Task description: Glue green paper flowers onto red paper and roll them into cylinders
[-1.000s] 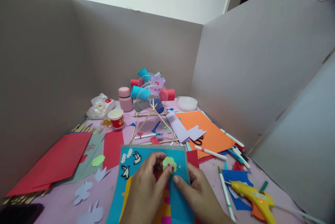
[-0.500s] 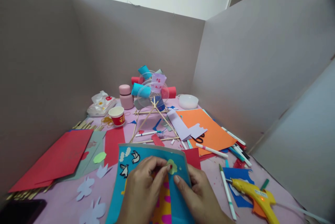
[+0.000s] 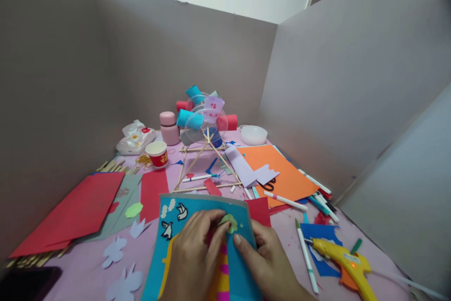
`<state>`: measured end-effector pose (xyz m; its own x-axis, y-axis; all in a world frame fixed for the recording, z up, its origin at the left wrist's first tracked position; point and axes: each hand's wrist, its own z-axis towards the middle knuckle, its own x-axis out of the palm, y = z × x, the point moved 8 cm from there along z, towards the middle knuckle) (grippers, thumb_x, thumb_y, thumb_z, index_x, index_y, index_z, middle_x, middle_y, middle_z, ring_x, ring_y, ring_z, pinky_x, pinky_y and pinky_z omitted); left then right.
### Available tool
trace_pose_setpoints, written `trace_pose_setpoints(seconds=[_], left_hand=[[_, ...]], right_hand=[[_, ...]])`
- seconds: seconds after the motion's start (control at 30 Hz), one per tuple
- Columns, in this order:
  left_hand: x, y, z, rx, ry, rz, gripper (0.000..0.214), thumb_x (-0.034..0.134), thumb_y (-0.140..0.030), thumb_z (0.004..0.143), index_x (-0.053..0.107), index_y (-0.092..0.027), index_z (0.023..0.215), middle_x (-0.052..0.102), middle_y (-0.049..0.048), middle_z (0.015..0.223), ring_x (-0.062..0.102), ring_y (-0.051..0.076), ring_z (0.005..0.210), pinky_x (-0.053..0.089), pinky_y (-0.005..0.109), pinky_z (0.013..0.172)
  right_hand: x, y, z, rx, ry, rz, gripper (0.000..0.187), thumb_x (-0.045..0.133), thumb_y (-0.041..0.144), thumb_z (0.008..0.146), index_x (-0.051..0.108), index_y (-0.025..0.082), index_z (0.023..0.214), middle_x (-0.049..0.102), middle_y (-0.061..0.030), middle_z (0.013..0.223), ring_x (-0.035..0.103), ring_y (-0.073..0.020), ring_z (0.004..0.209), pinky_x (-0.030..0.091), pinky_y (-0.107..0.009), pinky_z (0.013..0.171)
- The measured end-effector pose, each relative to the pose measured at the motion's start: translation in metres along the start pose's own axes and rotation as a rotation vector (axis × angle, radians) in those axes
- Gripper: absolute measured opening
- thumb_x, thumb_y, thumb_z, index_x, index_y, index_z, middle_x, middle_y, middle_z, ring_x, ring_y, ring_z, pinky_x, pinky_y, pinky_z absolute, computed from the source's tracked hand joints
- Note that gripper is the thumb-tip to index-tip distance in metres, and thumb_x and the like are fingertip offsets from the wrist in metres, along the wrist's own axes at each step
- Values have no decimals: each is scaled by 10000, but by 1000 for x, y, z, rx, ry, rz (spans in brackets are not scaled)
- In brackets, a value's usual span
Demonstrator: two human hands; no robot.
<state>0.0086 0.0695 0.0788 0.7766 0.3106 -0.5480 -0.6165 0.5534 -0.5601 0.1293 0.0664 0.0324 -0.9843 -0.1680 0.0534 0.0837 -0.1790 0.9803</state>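
A blue paper collage [image 3: 176, 223] with white birds and clouds lies on the pink table in front of me. My left hand [image 3: 193, 258] rests on it, its fingertips pinched on a small light-green paper flower [image 3: 229, 221] near the collage's upper right. My right hand [image 3: 268, 263] lies beside it, thumb pressed on the blue sheet just below the flower, fingers curled round the sheet's right edge. Yellow and pink strips show under my left hand.
A yellow glue gun [image 3: 343, 261] lies at the right, near several markers [image 3: 306, 254] and an orange sheet [image 3: 285, 174]. Red sheets [image 3: 81, 207] lie left. A stick-and-cup wheel model [image 3: 204, 120], red paper cup [image 3: 157, 153], pink bottle [image 3: 169, 127] and white bowl [image 3: 252, 135] stand behind. Grey partitions surround the table.
The green flower lay flat and whole a second ago; now my left fingers cover and pinch it. The camera view has shifted slightly.
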Motion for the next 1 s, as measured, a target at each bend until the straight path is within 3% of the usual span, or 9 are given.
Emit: trace_pose_setpoints(seconds=[0.2, 0.33, 0.5, 0.77, 1.0], left_hand=[[1, -3, -2, 70, 70, -34, 139, 474, -211, 874, 596, -242, 815, 672, -4, 786, 633, 145, 752, 501, 232, 662], [1, -6, -3, 156, 57, -13, 137, 475, -167, 869, 597, -229, 862, 673, 9, 812, 629, 148, 774, 496, 238, 685], [0, -4, -3, 139, 32, -3, 126, 508, -201, 869, 592, -233, 958, 680, 10, 864, 633, 145, 808, 500, 233, 699], [-6, -18, 1, 314, 25, -44, 133, 514, -120, 853, 608, -196, 909, 673, 9, 815, 622, 127, 778, 504, 216, 692], [-1, -17, 4, 337, 105, -59, 128, 509, -110, 856, 612, -186, 865, 659, 12, 791, 609, 124, 752, 495, 210, 657]], right_hand=[[0, 2, -1, -32, 0, -89, 282, 533, 356, 854, 664, 194, 1045, 703, -72, 939, 633, -241, 846, 494, -334, 754], [-1, -2, -1, 23, -15, -29, 289, 562, 382, 831, 670, 176, 1002, 711, -78, 871, 639, -252, 815, 501, -328, 692], [-3, -4, 0, 18, -4, -40, 282, 538, 361, 853, 652, 177, 1034, 703, -79, 916, 638, -239, 830, 498, -329, 726], [2, 3, 0, -86, 20, -136, 256, 492, 307, 878, 643, 187, 1045, 690, -57, 909, 622, -201, 792, 494, -291, 717], [3, 5, -1, -93, 23, -137, 244, 503, 303, 867, 657, 185, 1015, 692, -53, 889, 626, -206, 786, 496, -288, 701]])
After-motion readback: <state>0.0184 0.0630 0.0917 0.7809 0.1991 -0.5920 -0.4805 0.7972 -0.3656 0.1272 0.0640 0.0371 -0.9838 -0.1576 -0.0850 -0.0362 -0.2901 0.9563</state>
